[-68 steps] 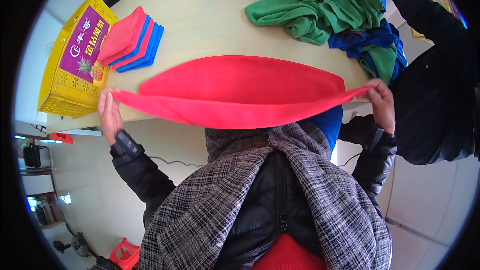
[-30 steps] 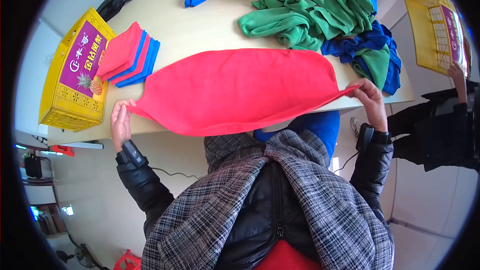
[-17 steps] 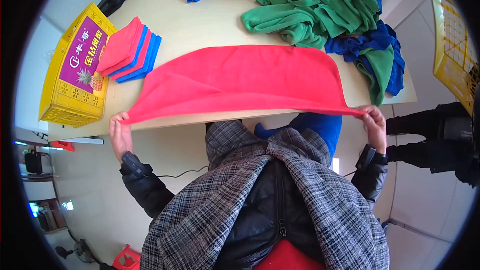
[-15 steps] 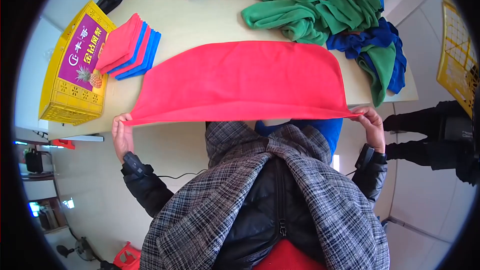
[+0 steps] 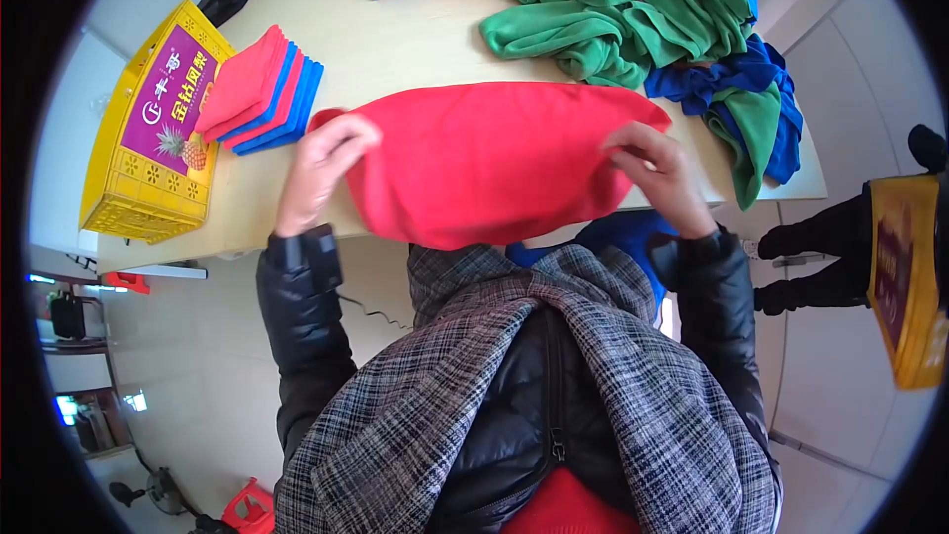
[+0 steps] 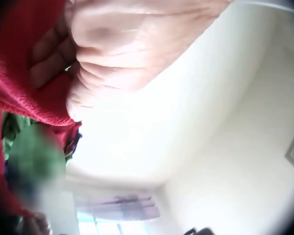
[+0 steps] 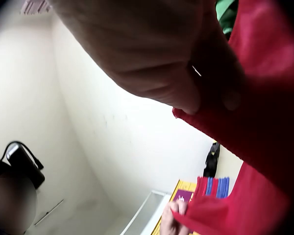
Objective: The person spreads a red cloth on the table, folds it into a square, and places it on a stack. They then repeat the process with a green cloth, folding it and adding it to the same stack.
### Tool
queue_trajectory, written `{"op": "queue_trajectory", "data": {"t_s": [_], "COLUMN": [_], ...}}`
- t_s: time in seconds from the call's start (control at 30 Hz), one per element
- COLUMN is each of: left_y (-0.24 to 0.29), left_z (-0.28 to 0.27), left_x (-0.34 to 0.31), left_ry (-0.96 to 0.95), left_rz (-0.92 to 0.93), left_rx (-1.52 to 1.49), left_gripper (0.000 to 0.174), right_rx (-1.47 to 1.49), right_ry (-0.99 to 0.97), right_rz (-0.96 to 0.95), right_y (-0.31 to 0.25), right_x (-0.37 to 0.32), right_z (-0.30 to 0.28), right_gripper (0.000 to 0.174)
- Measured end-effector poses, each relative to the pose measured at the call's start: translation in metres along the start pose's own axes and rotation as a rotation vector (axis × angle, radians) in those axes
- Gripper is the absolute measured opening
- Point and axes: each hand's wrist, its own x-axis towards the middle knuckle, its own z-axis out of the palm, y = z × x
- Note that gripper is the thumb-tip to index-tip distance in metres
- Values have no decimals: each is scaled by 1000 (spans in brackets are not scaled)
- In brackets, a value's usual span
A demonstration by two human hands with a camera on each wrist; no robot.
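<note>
A red towel (image 5: 494, 163) hangs between my two hands over the table's near edge, its far part lying toward the table. My left hand (image 5: 326, 163) pinches its left near corner between thumb and fingers; in the left wrist view the towel's fuzzy edge (image 6: 29, 105) runs to the thumb tip. My right hand (image 5: 662, 168) pinches the right corner, and the right wrist view has the stitched edge (image 7: 220, 142) under the thumb. Between the hands the near side sags in a curve.
Folded red and blue towels (image 5: 259, 89) are stacked at left against a yellow crate (image 5: 148, 129). A heap of green, blue and red cloths (image 5: 633, 20) covers the table's (image 5: 415, 40) far right. At right, a person holds another yellow crate (image 5: 905, 277).
Both hands have come inward and up from wide apart, so the taut near edge of the towel now sags. The person at right has shifted with the yellow crate.
</note>
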Motion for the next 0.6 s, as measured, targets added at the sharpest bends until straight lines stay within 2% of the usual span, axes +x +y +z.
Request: {"op": "queue_trajectory", "data": {"t_s": [0.07, 0.1, 0.17, 0.43, 0.6], "left_y": [24, 36, 53, 50, 47], "left_z": [33, 48, 71, 98, 99], "left_x": [23, 32, 44, 55, 54], "left_ry": [-125, -122, -270, -194, -189], "left_rz": [13, 16, 31, 74, 80], "left_rx": [-9, -8, -113, -387, -501], "left_gripper": [8, 8, 8, 7, 12], "right_rx": [-29, -31, 18, 236, 212], "right_ry": [-10, -11, -67, 24, 62], "right_rz": [-179, -183, -215, -234, -271], "right_y": [-15, -23, -37, -42, -46], "right_x": [23, 31, 43, 52, 53], "right_z": [22, 31, 43, 63, 65], "right_gripper": [12, 12, 12, 14, 18]}}
